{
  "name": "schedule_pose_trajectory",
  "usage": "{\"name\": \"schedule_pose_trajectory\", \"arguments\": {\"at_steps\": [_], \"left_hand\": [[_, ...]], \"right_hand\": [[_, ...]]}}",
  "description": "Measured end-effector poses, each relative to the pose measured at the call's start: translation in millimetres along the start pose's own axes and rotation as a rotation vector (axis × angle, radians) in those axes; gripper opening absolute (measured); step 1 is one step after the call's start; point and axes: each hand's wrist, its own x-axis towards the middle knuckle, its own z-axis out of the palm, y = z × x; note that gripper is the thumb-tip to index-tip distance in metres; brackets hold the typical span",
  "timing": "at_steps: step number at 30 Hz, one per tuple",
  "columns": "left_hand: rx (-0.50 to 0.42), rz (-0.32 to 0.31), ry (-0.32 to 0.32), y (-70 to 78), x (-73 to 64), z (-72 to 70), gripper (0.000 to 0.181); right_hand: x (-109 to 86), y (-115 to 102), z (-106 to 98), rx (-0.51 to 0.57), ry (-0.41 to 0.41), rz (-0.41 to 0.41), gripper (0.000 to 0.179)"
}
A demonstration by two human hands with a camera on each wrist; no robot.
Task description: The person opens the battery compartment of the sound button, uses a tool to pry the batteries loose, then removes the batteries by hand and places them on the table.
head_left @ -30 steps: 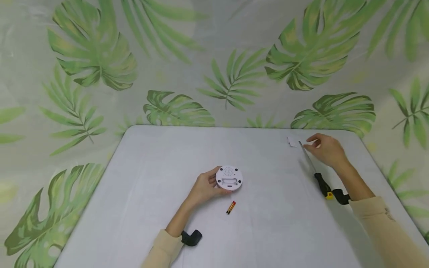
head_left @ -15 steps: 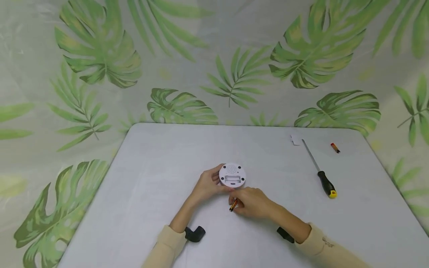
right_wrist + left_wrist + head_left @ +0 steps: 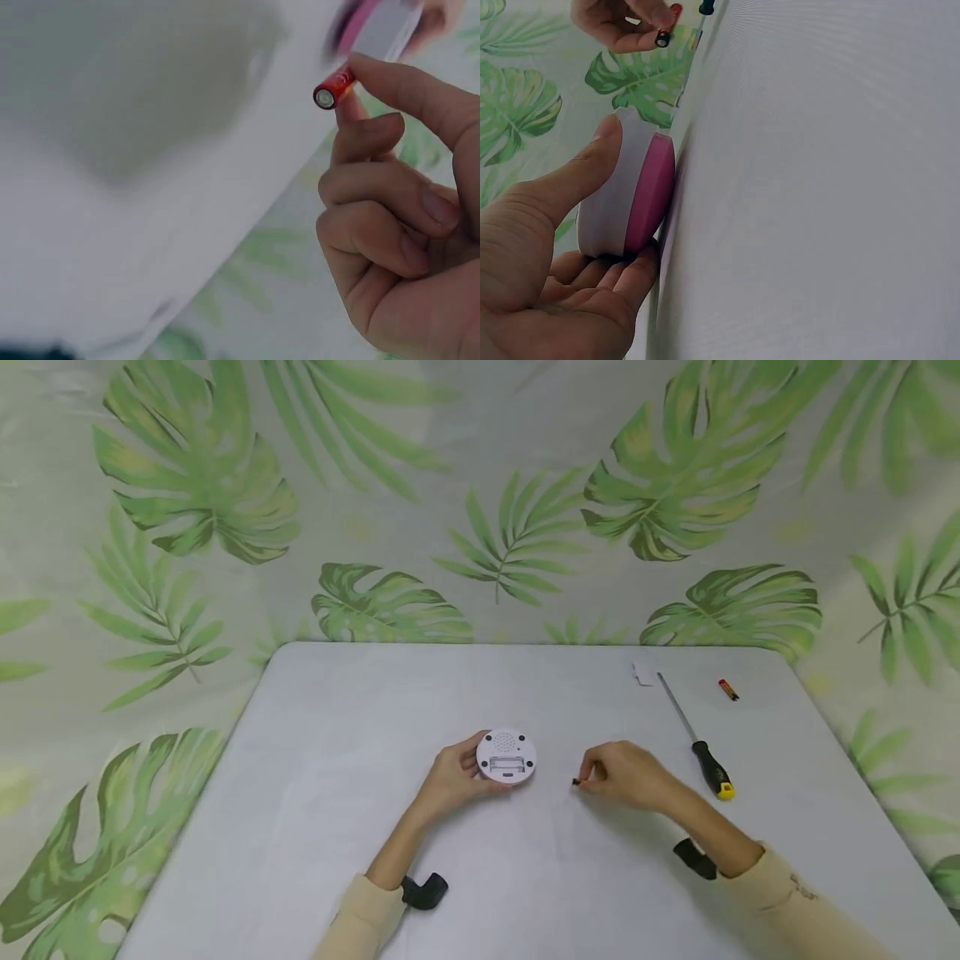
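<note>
My left hand (image 3: 453, 785) grips a round white device (image 3: 507, 755) by its edge, its underside facing up. That face shows a speaker grille, several dark feet and a bare battery slot. In the left wrist view the device (image 3: 626, 187) has a pink lower side turned to the table, with my thumb on one side and my fingers on the other. To the right of it, my right hand (image 3: 626, 774) pinches a small red and black battery (image 3: 334, 87) between thumb and forefinger, a little above the table.
A screwdriver (image 3: 696, 739) with a black and yellow handle lies on the right of the white table (image 3: 360, 710). Beyond it rests a second battery (image 3: 728, 690), and near its tip a small white piece (image 3: 642, 674). A leaf-patterned cloth (image 3: 517, 543) hangs behind.
My right hand came from beside the screwdriver to the battery in front of the device, picked it up and moved right with it. The second battery now lies at the back right.
</note>
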Motion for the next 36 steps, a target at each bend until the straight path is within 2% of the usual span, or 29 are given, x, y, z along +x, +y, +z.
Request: {"name": "schedule_pose_trajectory", "arguments": {"at_steps": [3,7,11,15,20,28,32,36], "left_hand": [[-0.001,0.001,0.01,-0.5,-2.5,-2.5,0.098],[-0.001,0.003,0.012,-2.5,-4.7,-1.6,0.098],[-0.011,0.004,-0.006,-4.8,-7.5,1.7,0.097],[0.002,0.006,-0.014,-4.7,-9.8,5.5,0.097],[0.0,-0.003,-0.007,-2.7,-11.5,9.0,0.097],[-0.008,-0.008,-0.012,-1.0,-10.2,11.1,0.099],[0.0,-0.002,-0.017,0.8,-7.4,9.9,0.099],[0.005,-0.002,-0.024,2.3,-2.8,8.8,0.102]], "right_hand": [[6.5,44.2,-35.5,-0.001,0.075,0.108,0.011],[11.4,110.1,-74.2,-0.024,0.224,0.3,0.029],[10.9,168.0,-95.9,-0.034,0.351,0.509,0.037],[12.7,202.4,-104.3,-0.038,0.398,0.614,0.035],[17.5,215.9,-99.3,-0.065,0.361,0.646,0.034],[11.2,215.1,-89.3,-0.114,0.35,0.665,0.042],[9.0,206.3,-92.6,-0.094,0.351,0.635,0.051],[5.3,187.4,-91.8,-0.063,0.366,0.542,0.054]]}}
